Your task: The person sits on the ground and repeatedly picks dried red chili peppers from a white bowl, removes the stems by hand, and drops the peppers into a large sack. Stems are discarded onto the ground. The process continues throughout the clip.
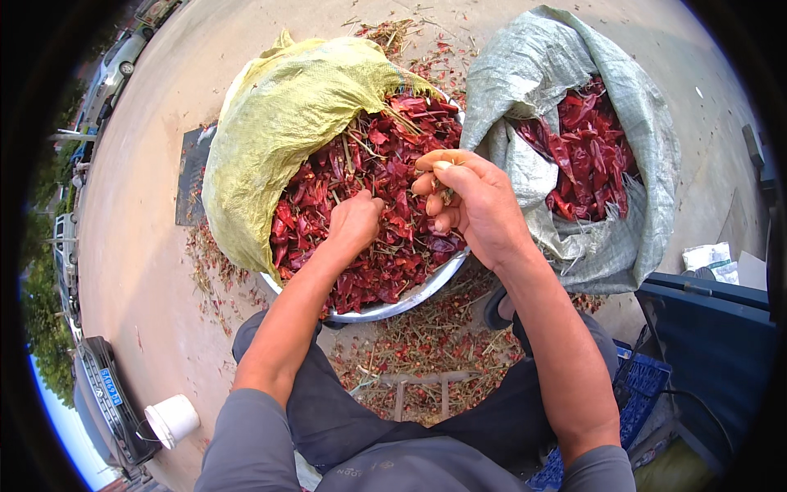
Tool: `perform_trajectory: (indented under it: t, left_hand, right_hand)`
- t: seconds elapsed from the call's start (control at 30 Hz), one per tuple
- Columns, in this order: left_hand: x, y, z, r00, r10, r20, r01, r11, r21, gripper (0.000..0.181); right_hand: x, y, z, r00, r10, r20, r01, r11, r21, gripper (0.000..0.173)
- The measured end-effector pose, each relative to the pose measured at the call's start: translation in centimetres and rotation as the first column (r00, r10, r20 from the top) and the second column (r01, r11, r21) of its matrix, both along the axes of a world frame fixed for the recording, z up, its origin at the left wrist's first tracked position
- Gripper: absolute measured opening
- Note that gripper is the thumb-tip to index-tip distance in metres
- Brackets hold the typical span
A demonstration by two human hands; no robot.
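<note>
Broken dried red chili peppers (pixel 393 246), mixed with stems, fill a wide metal basin (pixel 424 298) before me. A yellow woven sack (pixel 289 117) lies over the basin's left and far side. My left hand (pixel 358 220) rests on the chilies with curled fingers; what lies under its fingertips is hidden. Above the basin's right side is my right hand (pixel 470 197), its thumb against the fingers, with small dried stem pieces (pixel 447 192) in the curled fingers. To the right stands a grey-white woven sack (pixel 639 123), its mouth showing larger dried red chilies (pixel 590 160).
Stems and chili scraps (pixel 424 344) litter the ground between my legs, around a small wooden frame (pixel 424 378). A white bucket (pixel 173 421) stands at lower left, near a parked car (pixel 101 393). Blue crates (pixel 642 381) and a dark blue metal box (pixel 707 344) are at lower right.
</note>
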State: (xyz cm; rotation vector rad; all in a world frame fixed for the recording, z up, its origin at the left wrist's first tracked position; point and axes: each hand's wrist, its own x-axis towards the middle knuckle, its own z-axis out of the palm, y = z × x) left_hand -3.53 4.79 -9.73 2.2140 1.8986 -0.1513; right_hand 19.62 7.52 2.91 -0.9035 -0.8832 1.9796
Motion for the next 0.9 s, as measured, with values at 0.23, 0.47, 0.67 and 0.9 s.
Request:
perform_trajectory:
  t: [0.23, 0.47, 0.67, 0.9]
  left_hand:
    - [-2.0, 1.0, 4.1, 0.787, 0.357, 0.503, -0.338, 0.932, -0.132, 0.023]
    - [-2.2, 1.4, 4.2, 0.952, 0.200, 0.231, -0.227, 0.969, 0.095, 0.040]
    - [-3.2, 1.8, -0.9, 0.999, 0.028, -0.024, -0.022, 0.972, 0.233, 0.019]
    - [-2.4, 2.2, 2.4, 0.964, 0.121, 0.235, -0.170, 0.965, 0.201, 0.011]
  right_hand:
    - [-0.1, -0.2, 0.4, 0.987, -0.046, 0.151, 0.051, 0.998, -0.034, 0.021]
    - [-0.1, -0.3, 0.1, 0.941, -0.002, 0.338, 0.007, 1.000, -0.015, 0.021]
    - [-0.5, -0.5, 0.0, 0.914, 0.001, 0.407, -0.013, 1.000, 0.027, 0.025]
    - [-0.4, -0.3, -1.8, 0.875, -0.063, 0.480, -0.041, 0.978, 0.204, 0.028]
